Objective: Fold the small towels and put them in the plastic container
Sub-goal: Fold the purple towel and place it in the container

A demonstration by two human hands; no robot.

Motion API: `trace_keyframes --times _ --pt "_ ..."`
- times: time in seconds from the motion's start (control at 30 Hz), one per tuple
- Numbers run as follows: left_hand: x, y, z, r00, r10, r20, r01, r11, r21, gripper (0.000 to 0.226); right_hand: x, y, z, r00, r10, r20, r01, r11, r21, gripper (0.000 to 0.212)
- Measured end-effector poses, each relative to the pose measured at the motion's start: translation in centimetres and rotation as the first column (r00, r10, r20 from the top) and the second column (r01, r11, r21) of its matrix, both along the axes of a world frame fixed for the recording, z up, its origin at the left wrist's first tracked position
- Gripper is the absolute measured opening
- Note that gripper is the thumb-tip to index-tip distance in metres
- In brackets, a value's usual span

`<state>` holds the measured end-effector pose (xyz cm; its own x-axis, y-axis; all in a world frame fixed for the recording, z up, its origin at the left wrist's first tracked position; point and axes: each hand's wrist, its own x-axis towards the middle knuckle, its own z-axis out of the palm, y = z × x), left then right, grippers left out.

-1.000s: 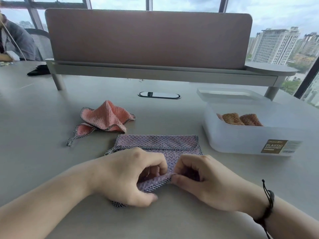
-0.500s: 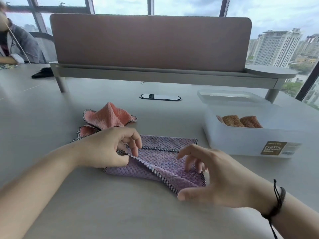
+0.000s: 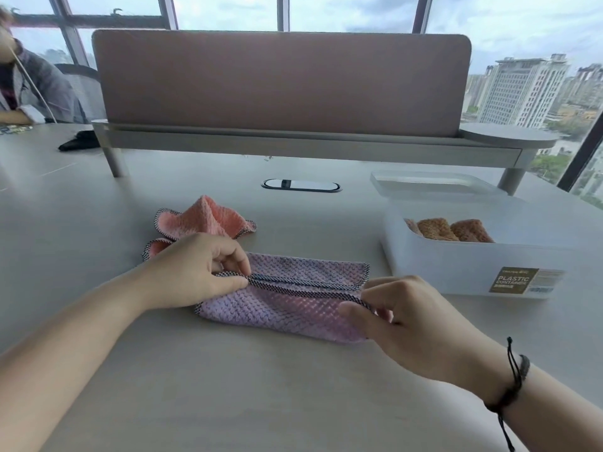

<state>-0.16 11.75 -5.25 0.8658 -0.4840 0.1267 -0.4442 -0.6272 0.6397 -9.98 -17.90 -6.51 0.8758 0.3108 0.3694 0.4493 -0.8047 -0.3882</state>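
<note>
A purple waffle-weave towel (image 3: 287, 308) with a checked hem lies folded lengthwise on the table in front of me. My left hand (image 3: 199, 272) pinches the hem at the towel's left end. At the right end my right hand (image 3: 404, 318) pinches the same folded hem between thumb and fingers. A crumpled pink towel (image 3: 202, 220) sits just behind my left hand. To the right stands the translucent plastic container (image 3: 463, 265), holding two folded orange-brown towels (image 3: 453, 230).
The container's lid (image 3: 434, 184) lies flat behind it. A pink desk divider on a grey shelf (image 3: 280, 83) crosses the back of the table, with a cable port (image 3: 301, 185) before it. Another person's sleeve (image 3: 39, 89) and a black object (image 3: 80, 144) are at far left.
Both hands brought the near edge of the purple towel up and over, then spread apart to its two ends. The towel now lies as a narrower strip.
</note>
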Motion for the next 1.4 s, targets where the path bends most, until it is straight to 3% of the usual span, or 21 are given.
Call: trace_keyframes --times 0.13,0.43,0.63,0.7,0.8,0.9,1.0,1.1,1.2,1.4 --pt "0.3 0.1 0.1 1.0 0.007 -0.015 -0.006 0.997 0.075 0.013 0.2 -0.1 -0.2 0.995 -0.041 -0.089 0.044 0.998 0.041 0.06" --pt "0.5 0.4 -0.3 1.0 0.013 -0.013 -0.011 0.991 0.134 0.012 0.5 -0.1 -0.3 0.952 -0.299 -0.062 0.287 0.946 -0.147 0.065" --pt "0.6 0.5 -0.5 1.0 0.0 0.027 -0.005 0.985 0.173 0.011 0.6 -0.1 -0.3 0.925 -0.379 -0.038 0.369 0.916 -0.159 0.063" --pt "0.4 0.5 -0.4 0.996 0.0 0.089 -0.015 0.985 0.173 0.013 0.7 -0.1 -0.4 0.92 -0.389 -0.042 0.377 0.911 -0.166 0.061" --pt "-0.1 0.2 -0.3 0.939 -0.066 0.339 0.006 0.984 0.177 0.021 0.7 0.0 -0.3 0.913 -0.407 -0.018 0.398 0.902 -0.168 0.053" --pt "-1.1 -0.8 0.0 0.899 -0.173 0.403 0.139 0.984 0.114 0.011 0.5 0.1 -0.2 0.931 -0.346 0.117 0.351 0.936 -0.03 0.037" --pt "-1.7 -2.2 -0.8 0.909 -0.254 0.331 0.204 0.963 0.178 0.018 -0.1 1.2 -0.1 0.956 -0.171 0.239 0.18 0.983 -0.016 0.025" --pt "-1.6 -3.0 -1.7 0.925 -0.272 0.265 0.216 0.951 0.222 0.022 -0.2 2.4 -0.7 0.992 -0.012 0.124 0.027 0.992 -0.125 0.033" --pt "-1.7 -3.1 -1.7 0.944 -0.243 0.223 0.2 0.96 0.197 0.023 0.2 2.3 -1.2 0.999 0.034 -0.002 -0.033 0.978 -0.208 0.04" --pt "-2.0 -2.5 -0.5 0.972 -0.234 0.019 0.235 0.972 -0.015 0.011 0.7 0.4 -0.9 0.992 0.1 -0.071 -0.106 0.991 -0.085 0.034"
